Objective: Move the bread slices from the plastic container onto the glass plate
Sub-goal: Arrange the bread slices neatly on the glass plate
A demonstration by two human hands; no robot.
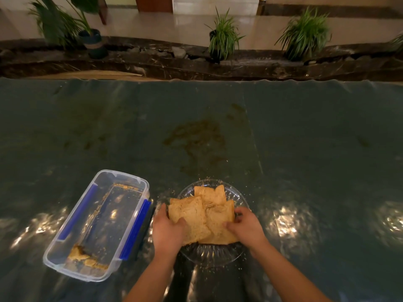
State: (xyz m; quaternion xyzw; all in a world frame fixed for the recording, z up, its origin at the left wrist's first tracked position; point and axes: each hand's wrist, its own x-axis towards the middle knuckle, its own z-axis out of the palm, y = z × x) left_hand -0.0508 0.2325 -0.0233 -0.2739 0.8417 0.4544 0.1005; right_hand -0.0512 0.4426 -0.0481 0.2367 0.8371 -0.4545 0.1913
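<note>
Several brown bread slices [207,212] lie overlapping on the round glass plate [209,256] near the table's front edge. My left hand [169,231] grips the left slice at its near corner, thumb on top. On the other side, my right hand [246,227] holds the near edge of the right slice. To the left stands the clear plastic container [98,225] with blue clips; it holds only crumbs and small bread pieces [81,255] at its near end.
A dark green glossy cloth [305,138] covers the table, with a brownish stain [196,136] beyond the plate. Crumbs are scattered around the plate. Potted plants [222,38] stand along a dark stone ledge past the table's far edge.
</note>
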